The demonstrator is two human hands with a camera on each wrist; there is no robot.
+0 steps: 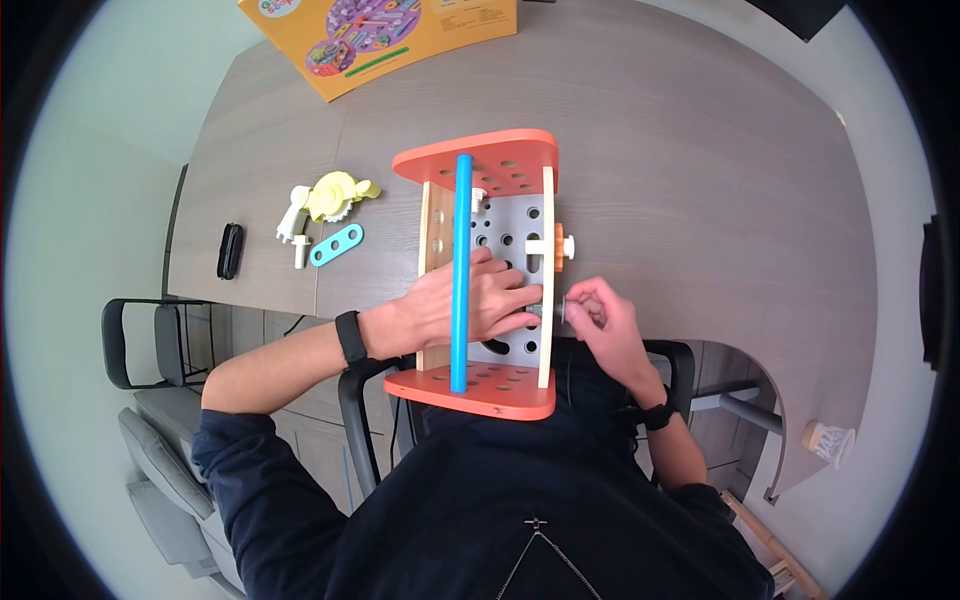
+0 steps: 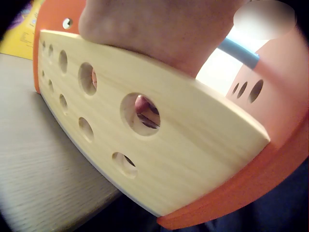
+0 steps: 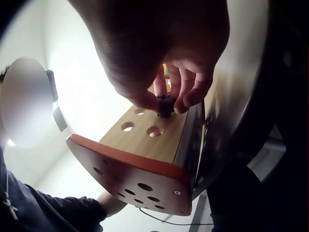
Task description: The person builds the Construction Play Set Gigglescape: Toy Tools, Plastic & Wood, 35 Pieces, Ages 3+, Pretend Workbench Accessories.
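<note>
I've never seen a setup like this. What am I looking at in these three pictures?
There is no machine here: a person works with two bare hands, wearing cameras. The head camera looks down; each wrist camera looks at that hand's work. The left hand reaches under the blue bar into a wooden box with red-orange ends; whether it grips anything is unclear. The right hand pinches a small dark piece at the box's wooden side. On the table to the left lie a yellow piece, a white bolt, a turquoise strip and a black item; a yellow carton is farther back.
</note>
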